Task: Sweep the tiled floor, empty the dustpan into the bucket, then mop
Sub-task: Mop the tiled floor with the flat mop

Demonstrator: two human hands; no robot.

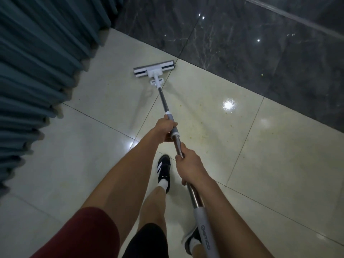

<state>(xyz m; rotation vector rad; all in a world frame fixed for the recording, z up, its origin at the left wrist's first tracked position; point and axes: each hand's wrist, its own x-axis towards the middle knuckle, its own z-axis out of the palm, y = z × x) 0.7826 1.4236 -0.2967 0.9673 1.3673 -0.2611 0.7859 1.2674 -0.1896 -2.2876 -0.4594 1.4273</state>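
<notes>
While my left hand (166,129) curls around the grey sleeve partway down the mop handle (163,101) and my right hand (188,167) grips the bare metal shaft closer to my body, I am in the mopping step, with no dustpan or bucket in view. Beyond my 2 hands the handle slants away to the flat mop head (154,71), lying on the cream tiled floor (260,155) just beside the dark marble border (251,43), with teal curtains (37,62) at left. Next, I judge, comes a steady pull back along the tiles, keeping the head flat.
</notes>
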